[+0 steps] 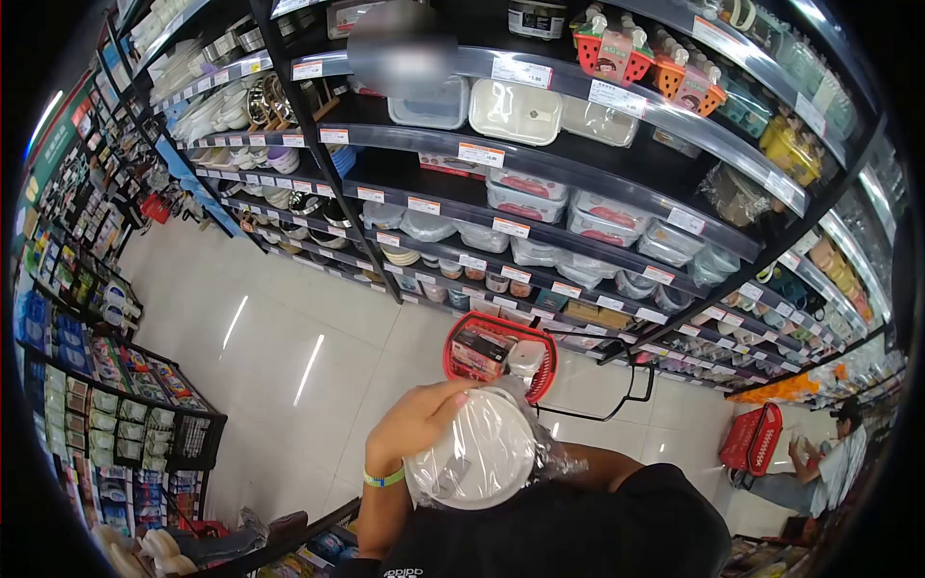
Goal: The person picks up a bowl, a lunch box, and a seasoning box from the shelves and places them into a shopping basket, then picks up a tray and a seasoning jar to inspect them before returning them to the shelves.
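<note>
The white round container (472, 453) sits in the lower middle of the frame, below the red basket (449, 354). It looks light and stiff, though its loose, clear plastic wrap (561, 462) would likely slip, so the rim seems the surest hold. The person's left hand (416, 424) curls round its upper-left edge, gripping it. The right hand is apparently hidden behind the container; its state cannot be told.

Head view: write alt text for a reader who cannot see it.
The wearer's left hand holds a plastic-wrapped round white item. Beyond it are a red basket with a box inside and shop shelves of containers.
</note>
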Demonstrator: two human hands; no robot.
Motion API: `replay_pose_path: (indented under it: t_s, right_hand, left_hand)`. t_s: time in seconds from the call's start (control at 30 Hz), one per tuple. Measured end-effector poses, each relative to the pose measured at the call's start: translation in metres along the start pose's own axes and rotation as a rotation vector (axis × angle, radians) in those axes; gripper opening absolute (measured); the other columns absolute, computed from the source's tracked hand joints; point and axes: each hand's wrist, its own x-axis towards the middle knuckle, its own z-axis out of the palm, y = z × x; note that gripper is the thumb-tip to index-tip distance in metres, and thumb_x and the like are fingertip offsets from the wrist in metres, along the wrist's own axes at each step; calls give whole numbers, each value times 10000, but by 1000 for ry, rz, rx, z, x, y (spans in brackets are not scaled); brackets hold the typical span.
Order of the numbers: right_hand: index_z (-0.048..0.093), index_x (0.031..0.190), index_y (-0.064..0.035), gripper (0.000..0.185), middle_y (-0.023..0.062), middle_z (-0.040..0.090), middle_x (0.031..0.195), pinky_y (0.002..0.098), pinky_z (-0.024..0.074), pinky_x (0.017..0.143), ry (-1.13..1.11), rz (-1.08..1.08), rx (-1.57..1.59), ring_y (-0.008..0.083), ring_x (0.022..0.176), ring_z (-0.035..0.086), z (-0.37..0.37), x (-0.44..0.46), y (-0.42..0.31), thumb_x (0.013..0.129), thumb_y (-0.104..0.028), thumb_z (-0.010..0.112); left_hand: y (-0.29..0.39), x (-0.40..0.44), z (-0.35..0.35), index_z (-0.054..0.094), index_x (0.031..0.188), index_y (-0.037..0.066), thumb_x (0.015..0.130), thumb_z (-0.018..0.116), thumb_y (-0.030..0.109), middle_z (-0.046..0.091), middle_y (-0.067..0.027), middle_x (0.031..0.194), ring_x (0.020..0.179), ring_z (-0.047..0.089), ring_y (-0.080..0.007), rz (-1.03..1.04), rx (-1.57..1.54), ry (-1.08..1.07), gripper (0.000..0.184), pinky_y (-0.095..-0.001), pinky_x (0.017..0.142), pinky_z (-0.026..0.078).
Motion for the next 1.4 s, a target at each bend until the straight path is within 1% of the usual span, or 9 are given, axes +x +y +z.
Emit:
replay_pose_path:
  t_s: [0.13,0.3,0.4,0.63,0.9,1.03,1.2,1.3,1.4]
  right_hand:
    - [432,1395,9,527,126,589,1292,313,487,968,-12,26,-8,174,1104,609,-8,1,-1,944,-171,635]
    - [426,1398,10,536,126,588,1292,312,486,965,-29,19,-4,172,1100,609,-23,-3,-14,939,-166,642]
    - [423,1399,11,542,126,588,1292,312,486,963,-31,-4,-10,171,1098,609,-36,-10,-30,936,-163,646]
    - [416,1402,14,556,126,588,1292,311,485,958,-14,-70,-23,169,1092,610,-78,-38,-84,930,-156,655]
    - [408,1406,17,572,126,587,1293,309,484,953,-47,-64,-135,166,1086,610,-135,-70,-140,922,-149,665]
    - [404,1408,18,580,126,587,1293,308,484,951,-150,17,-373,165,1083,610,-171,-86,-160,919,-145,670]
    - [399,1411,20,591,127,586,1293,308,483,948,-320,82,-983,163,1079,611,-227,-111,-178,914,-140,676]
    - [396,1412,21,597,127,586,1293,307,483,946,-284,59,-1158,162,1076,611,-247,-128,-193,911,-137,680]
    - [228,1493,-17,794,158,468,1408,336,494,973,-136,47,-720,227,1143,595,-229,-153,-221,878,-102,723]
  left_hand:
    - [-39,17,10,614,1237,29,996,473,106,697,-197,1045,947,678,-359,-149,86,42,290,-377,878,508]
    - [-63,54,42,597,1299,26,980,423,-16,687,-159,1181,1077,657,-288,16,-102,90,366,-344,960,483]
    - [-70,83,54,586,1329,30,973,411,-48,666,-140,1243,1137,626,-245,-37,-144,19,404,-323,992,463]
    - [-30,158,98,593,1322,27,1010,445,45,677,-148,1191,1087,632,-217,-32,-148,-98,346,-306,967,470]
    - [-24,208,144,600,1290,-8,1034,468,119,685,-114,1128,1005,622,-176,-155,-218,51,315,-287,906,480]
    - [-37,216,165,606,1283,-3,1033,482,158,682,-133,1176,1078,626,-202,-228,-228,176,323,-314,962,471]
    - [-31,228,192,586,1297,-24,1038,466,131,663,-109,1188,1081,608,-184,-291,-374,328,325,-305,966,462]
    - [-38,239,201,576,1297,-30,1042,444,121,658,-101,1164,1054,603,-170,-222,-258,382,324,-291,948,464]
    - [-66,243,200,588,1272,-33,1039,438,112,654,-105,1155,1047,598,-159,-331,-387,428,313,-285,935,467]
